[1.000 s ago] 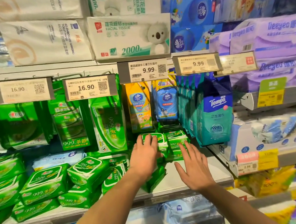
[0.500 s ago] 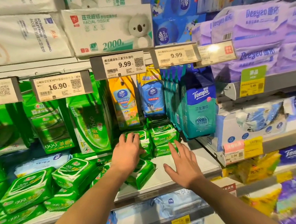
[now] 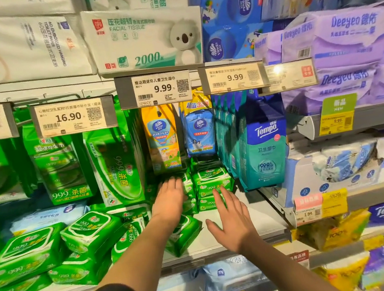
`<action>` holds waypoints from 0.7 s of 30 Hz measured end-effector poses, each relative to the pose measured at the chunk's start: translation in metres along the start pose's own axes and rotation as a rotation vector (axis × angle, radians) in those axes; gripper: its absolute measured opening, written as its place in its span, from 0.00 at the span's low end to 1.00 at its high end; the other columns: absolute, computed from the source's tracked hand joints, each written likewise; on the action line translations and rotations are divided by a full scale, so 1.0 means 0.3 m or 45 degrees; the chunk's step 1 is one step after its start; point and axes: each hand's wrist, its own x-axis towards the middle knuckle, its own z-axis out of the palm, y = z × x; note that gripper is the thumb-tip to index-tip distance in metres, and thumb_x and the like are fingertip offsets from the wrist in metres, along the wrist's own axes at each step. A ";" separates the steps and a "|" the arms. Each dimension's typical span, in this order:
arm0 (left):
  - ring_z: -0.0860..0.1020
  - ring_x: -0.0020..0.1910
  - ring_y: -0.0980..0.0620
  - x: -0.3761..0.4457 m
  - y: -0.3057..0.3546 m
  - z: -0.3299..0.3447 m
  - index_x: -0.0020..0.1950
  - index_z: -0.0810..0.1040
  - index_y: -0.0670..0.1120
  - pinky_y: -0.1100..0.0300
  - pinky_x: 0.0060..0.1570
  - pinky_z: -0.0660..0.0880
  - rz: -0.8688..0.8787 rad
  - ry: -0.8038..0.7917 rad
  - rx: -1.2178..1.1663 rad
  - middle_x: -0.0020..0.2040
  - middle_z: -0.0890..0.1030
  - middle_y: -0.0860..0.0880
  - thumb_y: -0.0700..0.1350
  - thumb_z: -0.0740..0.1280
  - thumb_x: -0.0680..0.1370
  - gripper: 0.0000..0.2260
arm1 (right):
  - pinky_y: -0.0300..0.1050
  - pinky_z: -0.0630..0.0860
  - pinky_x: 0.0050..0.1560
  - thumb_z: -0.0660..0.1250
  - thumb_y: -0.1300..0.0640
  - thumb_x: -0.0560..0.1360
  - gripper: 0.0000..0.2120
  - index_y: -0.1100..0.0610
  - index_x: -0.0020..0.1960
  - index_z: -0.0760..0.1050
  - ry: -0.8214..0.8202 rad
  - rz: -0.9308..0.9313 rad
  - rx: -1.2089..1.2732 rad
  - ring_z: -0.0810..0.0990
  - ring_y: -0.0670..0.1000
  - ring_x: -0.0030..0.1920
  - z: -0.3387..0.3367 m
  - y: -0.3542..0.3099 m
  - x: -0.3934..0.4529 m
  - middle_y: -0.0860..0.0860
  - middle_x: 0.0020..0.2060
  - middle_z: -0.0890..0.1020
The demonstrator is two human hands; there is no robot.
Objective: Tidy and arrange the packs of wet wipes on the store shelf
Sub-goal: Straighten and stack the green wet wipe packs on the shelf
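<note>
Left hand (image 3: 168,201) lay flat, fingers straight, on a stack of small green wet-wipe packs (image 3: 188,188) at the back of the shelf (image 3: 260,221). Right hand (image 3: 233,221) was spread open over bare shelf, fingertips just short of the neighbouring green stack (image 3: 212,183), gripping nothing. One loose green pack (image 3: 184,237) sat tilted near the shelf's front edge, under the left wrist. Teal Tempo packs (image 3: 263,147) stood upright just right of the stacks.

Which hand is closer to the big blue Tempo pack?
The right hand. It hovers open over the bare shelf, below and to the left of the Tempo pack. The left hand lies farther left, on the small green wipes packs.
</note>
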 end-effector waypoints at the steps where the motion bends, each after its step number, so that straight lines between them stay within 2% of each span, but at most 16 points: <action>1: 0.64 0.70 0.44 0.003 -0.003 0.011 0.75 0.59 0.42 0.52 0.73 0.57 0.007 0.005 0.014 0.71 0.67 0.43 0.41 0.68 0.77 0.29 | 0.55 0.47 0.76 0.46 0.34 0.74 0.39 0.49 0.79 0.37 -0.008 -0.005 0.001 0.42 0.53 0.78 0.006 0.001 0.001 0.50 0.79 0.41; 5: 0.62 0.72 0.44 -0.003 -0.005 0.033 0.76 0.56 0.42 0.53 0.74 0.55 0.018 0.023 0.025 0.73 0.65 0.44 0.40 0.68 0.77 0.32 | 0.54 0.48 0.76 0.43 0.30 0.73 0.41 0.49 0.79 0.39 -0.040 -0.008 0.021 0.43 0.53 0.78 0.015 -0.006 -0.006 0.50 0.79 0.41; 8: 0.60 0.73 0.44 0.004 -0.010 0.030 0.77 0.55 0.43 0.53 0.75 0.54 0.023 0.005 -0.005 0.74 0.64 0.44 0.45 0.67 0.79 0.32 | 0.54 0.50 0.75 0.40 0.23 0.68 0.48 0.51 0.80 0.45 -0.119 0.006 0.108 0.45 0.54 0.78 0.004 -0.038 -0.017 0.51 0.79 0.45; 11: 0.57 0.76 0.43 -0.006 -0.010 -0.001 0.78 0.55 0.41 0.50 0.76 0.51 0.045 -0.026 -0.080 0.77 0.60 0.42 0.51 0.63 0.81 0.30 | 0.54 0.55 0.75 0.54 0.25 0.69 0.47 0.50 0.79 0.50 -0.222 -0.069 0.208 0.51 0.54 0.76 -0.001 -0.097 -0.024 0.50 0.77 0.52; 14: 0.56 0.77 0.43 -0.044 -0.011 -0.055 0.77 0.58 0.40 0.51 0.76 0.48 0.125 0.092 -0.203 0.78 0.60 0.40 0.46 0.59 0.82 0.25 | 0.53 0.59 0.73 0.64 0.27 0.64 0.50 0.51 0.78 0.53 -0.320 -0.134 0.234 0.55 0.54 0.75 0.009 -0.161 -0.011 0.49 0.76 0.56; 18: 0.63 0.75 0.44 -0.113 -0.020 -0.133 0.73 0.69 0.40 0.54 0.76 0.55 0.259 0.184 -0.360 0.73 0.69 0.42 0.38 0.60 0.79 0.21 | 0.54 0.66 0.68 0.69 0.29 0.62 0.47 0.57 0.69 0.64 -0.374 -0.120 0.101 0.65 0.57 0.67 0.021 -0.252 0.026 0.53 0.66 0.67; 21: 0.67 0.72 0.47 -0.173 -0.052 -0.160 0.69 0.73 0.42 0.53 0.73 0.63 0.340 0.182 -0.352 0.70 0.73 0.44 0.41 0.60 0.77 0.21 | 0.54 0.66 0.67 0.71 0.34 0.64 0.41 0.57 0.68 0.66 -0.347 -0.045 0.146 0.67 0.58 0.66 0.036 -0.290 0.045 0.55 0.64 0.69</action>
